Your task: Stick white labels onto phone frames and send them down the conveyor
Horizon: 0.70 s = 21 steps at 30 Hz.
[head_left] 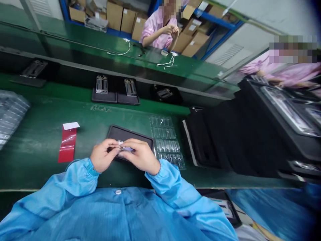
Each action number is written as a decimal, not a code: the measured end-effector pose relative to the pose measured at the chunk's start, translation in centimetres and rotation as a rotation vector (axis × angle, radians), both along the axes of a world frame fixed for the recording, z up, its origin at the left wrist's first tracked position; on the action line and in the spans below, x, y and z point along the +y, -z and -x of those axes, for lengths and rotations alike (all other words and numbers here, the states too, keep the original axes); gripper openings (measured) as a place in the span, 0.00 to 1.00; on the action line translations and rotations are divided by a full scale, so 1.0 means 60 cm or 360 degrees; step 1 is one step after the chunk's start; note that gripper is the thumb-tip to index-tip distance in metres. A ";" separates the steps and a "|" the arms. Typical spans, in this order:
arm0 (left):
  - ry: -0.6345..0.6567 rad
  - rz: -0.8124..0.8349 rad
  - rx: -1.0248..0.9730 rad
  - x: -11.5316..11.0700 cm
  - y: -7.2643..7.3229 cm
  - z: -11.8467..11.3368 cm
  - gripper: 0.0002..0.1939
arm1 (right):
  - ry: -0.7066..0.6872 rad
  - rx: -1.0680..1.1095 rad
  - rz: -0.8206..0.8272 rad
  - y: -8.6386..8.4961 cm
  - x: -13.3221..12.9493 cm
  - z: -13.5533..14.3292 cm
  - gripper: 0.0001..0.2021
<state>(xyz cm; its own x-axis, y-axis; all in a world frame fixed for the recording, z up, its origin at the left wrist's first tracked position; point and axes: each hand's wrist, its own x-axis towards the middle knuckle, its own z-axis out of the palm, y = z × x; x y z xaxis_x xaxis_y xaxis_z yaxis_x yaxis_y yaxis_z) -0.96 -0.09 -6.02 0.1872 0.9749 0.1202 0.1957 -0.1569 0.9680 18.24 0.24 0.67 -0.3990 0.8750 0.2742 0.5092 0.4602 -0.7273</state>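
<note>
Over a black foam tray [147, 138] at the near middle of the green table, both hands meet fingertip to fingertip. My right hand [141, 155] is closed on a phone frame [128, 149], which is mostly covered by the fingers. My left hand [104, 155] pinches at the left end of it; whether it grips the frame or a small part there is too small to tell. Right of the tray lies a clear plastic blister tray [167, 145] with small parts in its pockets. A red film strip [67, 145] with a white label lies to the left.
Tall stack of black trays [225, 134] on the right. Clear plastic trays [11, 115] lie at the far left. Black trays with phone frames [101, 84] line a dark strip beyond the green table [45, 134]. Two people in pink sit across and at the right.
</note>
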 end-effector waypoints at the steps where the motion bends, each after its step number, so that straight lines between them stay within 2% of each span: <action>1: 0.0000 0.0004 -0.0007 -0.004 0.000 0.001 0.12 | 0.0014 0.0019 -0.0017 0.006 -0.002 0.003 0.07; 6: 0.0036 0.0010 0.0108 -0.018 -0.005 -0.008 0.11 | 0.0083 0.0021 -0.0114 0.025 -0.027 -0.010 0.05; 11: 0.0248 0.0018 0.0193 -0.022 -0.013 -0.024 0.13 | 0.0159 -0.0155 -0.0207 0.045 -0.056 -0.034 0.07; 13: 0.0306 -0.0100 0.0327 -0.010 -0.018 -0.022 0.15 | 0.0196 -0.0267 -0.0224 0.053 -0.058 -0.048 0.07; 17: 0.0403 -0.0525 0.0684 0.037 -0.021 -0.008 0.18 | 0.0288 -0.0474 -0.0230 0.066 -0.047 -0.087 0.08; 21: 0.0529 -0.0625 0.1018 0.063 -0.006 -0.002 0.25 | 0.0358 -0.0619 -0.0223 0.081 -0.032 -0.118 0.08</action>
<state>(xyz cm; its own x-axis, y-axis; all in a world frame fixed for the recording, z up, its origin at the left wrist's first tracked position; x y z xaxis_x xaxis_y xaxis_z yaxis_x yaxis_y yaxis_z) -0.81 3.68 -5.66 0.6070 0.7655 0.2133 0.5749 -0.6083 0.5472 25.32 -1.66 -4.20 -0.3001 0.9167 0.2638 0.8300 0.3873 -0.4013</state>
